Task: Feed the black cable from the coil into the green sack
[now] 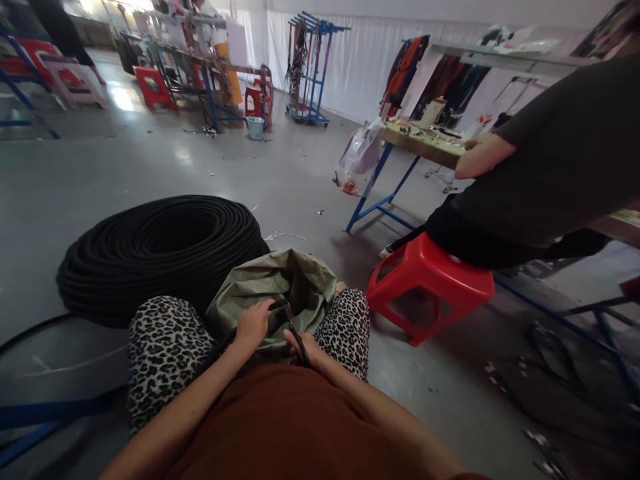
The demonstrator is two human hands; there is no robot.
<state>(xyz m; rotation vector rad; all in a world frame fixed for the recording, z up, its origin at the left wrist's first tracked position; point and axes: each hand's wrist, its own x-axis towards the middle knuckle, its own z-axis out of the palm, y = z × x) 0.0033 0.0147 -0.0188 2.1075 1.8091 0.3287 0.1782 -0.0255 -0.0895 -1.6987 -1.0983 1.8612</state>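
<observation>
Currently, the left hand [253, 327] grips a black cord [279, 304] and the right hand [312, 351] is wrapped around a dark-handled tool [301, 347] near its end, over an open green sack [250, 283]; beside that, the thickly wound coil [165, 257] suggests much cord is left.

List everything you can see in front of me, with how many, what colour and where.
Cord coil: one, black, floor left
Sack: one, olive green, between knees
Cord length: one, black, above sack
Handled tool: one, black, above sack
Near stool: one, red, right
Co-worker: one, dark top, on that stool
Worktables: at least two, nearer one green-topped, right
Plastic bag: one, clear, at table's end
Pail: one, light blue, back
Rack: one, blue, back
Far stools: several, red or pink, back
Small clutter: too blurred to count
Trousers: one pair, leopard print, bottom
Left hand: one, bare, on cord
Right hand: one, bare, on tool
</observation>
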